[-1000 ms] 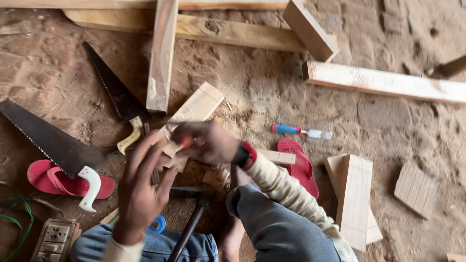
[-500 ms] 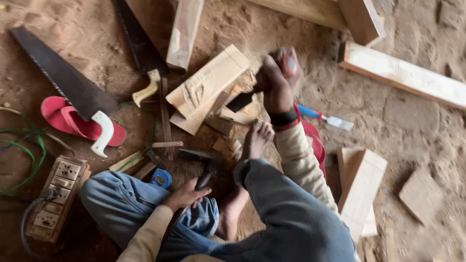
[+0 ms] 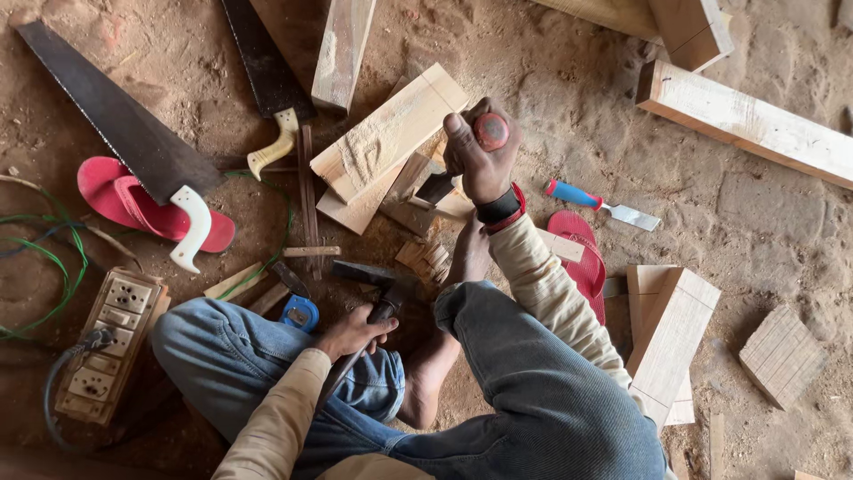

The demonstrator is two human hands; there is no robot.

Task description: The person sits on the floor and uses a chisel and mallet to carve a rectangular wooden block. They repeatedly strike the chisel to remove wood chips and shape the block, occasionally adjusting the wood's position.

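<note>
My right hand [image 3: 480,160] grips a chisel by its red handle [image 3: 491,132], blade pointing down-left onto a small wood block [image 3: 413,187] on the dirt floor. A bare foot [image 3: 466,253] rests just below that block. My left hand [image 3: 354,333] is closed around the shaft of a hammer [image 3: 371,283], whose dark head lies on the ground near my knee. A pale plank [image 3: 388,133] with a carved patch lies just left of the chisel.
Two handsaws [image 3: 124,133] [image 3: 267,80] lie at upper left over a red sandal [image 3: 133,200]. A second chisel with a blue and red handle [image 3: 600,203], another red sandal [image 3: 577,258], a blue tape measure [image 3: 299,313], a socket strip [image 3: 107,342] and scattered wood offcuts [image 3: 671,342] surround me.
My right hand moved out to the wood block and now holds the chisel steady on it. My left hand dropped from in front of me to the hammer shaft.
</note>
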